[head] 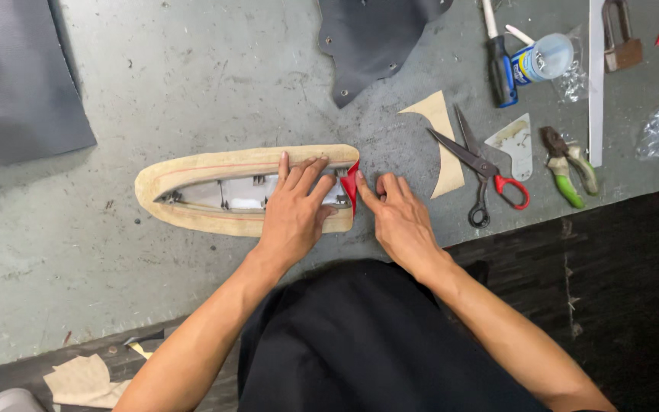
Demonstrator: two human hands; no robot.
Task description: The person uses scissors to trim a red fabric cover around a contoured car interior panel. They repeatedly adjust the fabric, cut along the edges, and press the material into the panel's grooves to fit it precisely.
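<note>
A long boat-shaped panel (192, 191) lies on the grey worktable (192, 91), wrapped in tan backing material with its grey plastic inside facing up. My left hand (293, 210) presses flat on the panel's right part, fingers spread. At the panel's right end a red flap of covering (352, 187) stands folded up. My right hand (398, 217) rests on the table just right of that flap, its fingertips pushing against the red edge.
Scissors with one red handle (482, 172), a tan offcut (442, 141), a plastic scraper (514, 141), green-handled pliers (570, 164), a blue-handled tool (501, 69) and a glue bottle (543, 57) lie at right. Dark leather pieces (375, 38) and grey fabric (17, 76) lie farther back. Table edge runs near my body.
</note>
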